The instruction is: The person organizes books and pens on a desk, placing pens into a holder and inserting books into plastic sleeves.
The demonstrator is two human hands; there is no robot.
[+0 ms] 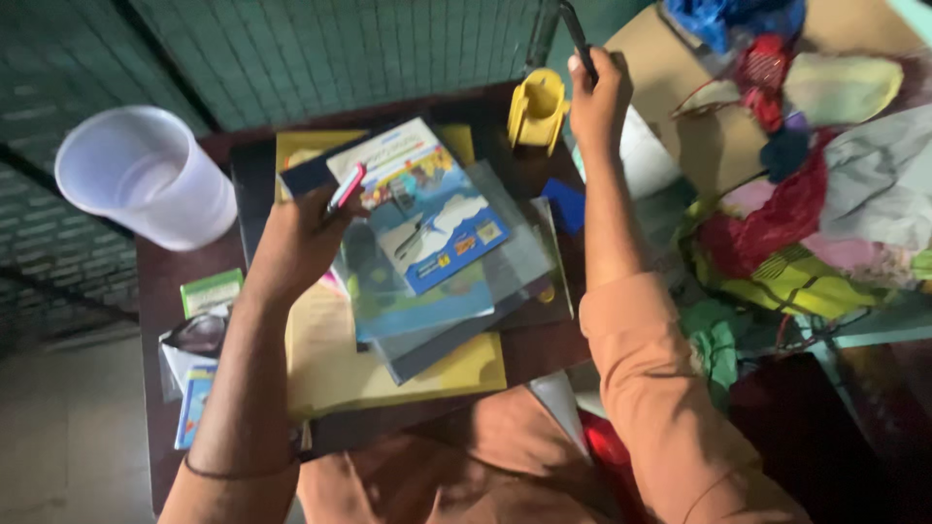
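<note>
A slim pink-and-white pen [346,187] is pinched in the closed fingers of the left hand [301,238], held just above a stack of books [427,291] on the dark tabletop [160,291]. A thin dark stick-like object [575,34], perhaps another pen, is gripped in the closed right hand [597,97], raised beside a yellow plastic holder [537,109]. Judging by this, both items are lifted and neither is yet set down. The top book is glossy and blue, under a clear plastic sheet [505,262]. A translucent plastic cup [146,175] stands at the left; crumpled cloth [806,204] is heaped at the right.
</note>
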